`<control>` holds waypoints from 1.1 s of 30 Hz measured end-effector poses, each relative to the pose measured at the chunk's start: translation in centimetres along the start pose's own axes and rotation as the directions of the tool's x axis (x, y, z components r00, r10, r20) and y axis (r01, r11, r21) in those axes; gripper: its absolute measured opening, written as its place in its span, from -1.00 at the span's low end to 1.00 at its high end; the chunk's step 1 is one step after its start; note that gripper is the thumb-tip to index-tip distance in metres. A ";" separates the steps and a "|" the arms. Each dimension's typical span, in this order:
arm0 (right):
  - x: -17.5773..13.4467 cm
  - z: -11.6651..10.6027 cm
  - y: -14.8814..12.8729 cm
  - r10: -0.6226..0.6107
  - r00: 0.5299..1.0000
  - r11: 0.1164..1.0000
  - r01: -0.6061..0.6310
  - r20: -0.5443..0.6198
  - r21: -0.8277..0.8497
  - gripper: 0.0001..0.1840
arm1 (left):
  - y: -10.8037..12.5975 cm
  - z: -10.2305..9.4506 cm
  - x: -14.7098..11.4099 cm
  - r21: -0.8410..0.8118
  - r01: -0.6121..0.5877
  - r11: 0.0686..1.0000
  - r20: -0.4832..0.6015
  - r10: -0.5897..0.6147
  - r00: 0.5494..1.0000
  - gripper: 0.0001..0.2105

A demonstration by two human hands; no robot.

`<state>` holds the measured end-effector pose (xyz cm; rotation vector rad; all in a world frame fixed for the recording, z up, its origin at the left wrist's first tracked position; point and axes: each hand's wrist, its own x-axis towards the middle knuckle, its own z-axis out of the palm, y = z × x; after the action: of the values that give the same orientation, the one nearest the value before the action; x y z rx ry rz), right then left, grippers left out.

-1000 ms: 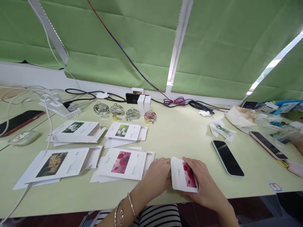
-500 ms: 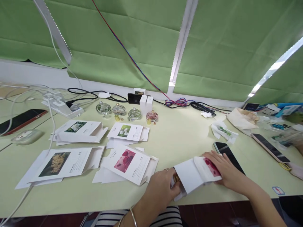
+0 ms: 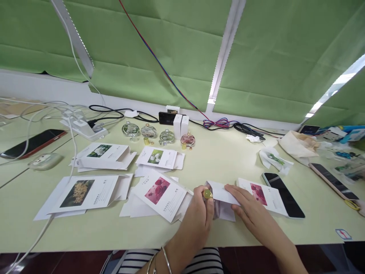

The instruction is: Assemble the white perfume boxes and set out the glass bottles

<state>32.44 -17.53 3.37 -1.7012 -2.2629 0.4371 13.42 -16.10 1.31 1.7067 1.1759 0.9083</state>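
My left hand is closed around a perfume bottle with a round gold-rimmed cap; most of its glass is hidden by the fingers. Folded white card wraps partly around the bottle. My right hand grips this card, fingers on top and thumb lower down. Just beyond that hand lies a white box with a red rose picture, its right end by a dark phone. To the left of my left hand lies another opened rose-picture box.
Three more opened flower-picture boxes lie left: orange flower, white flower, white blossom. Several perfume bottles with loose caps stand behind, near two small white boxes. A white cable crosses the left side. Crumpled tissue lies right.
The bottle's cap has come into view in my left hand, outside the rose box. My right hand has shifted from the box onto the white card. The box now lies on the table.
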 end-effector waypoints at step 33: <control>8.2 3.5 -8.5 -0.216 0.975 0.975 0.212 -0.048 -0.063 -0.25 | 2.2 -7.6 -7.4 -0.476 -0.095 0.874 -0.658 -0.283 0.698 -0.50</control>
<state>21.40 -12.16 3.88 -1.4534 -2.4063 0.2773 5.12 -21.74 5.50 0.8600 1.3479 1.7291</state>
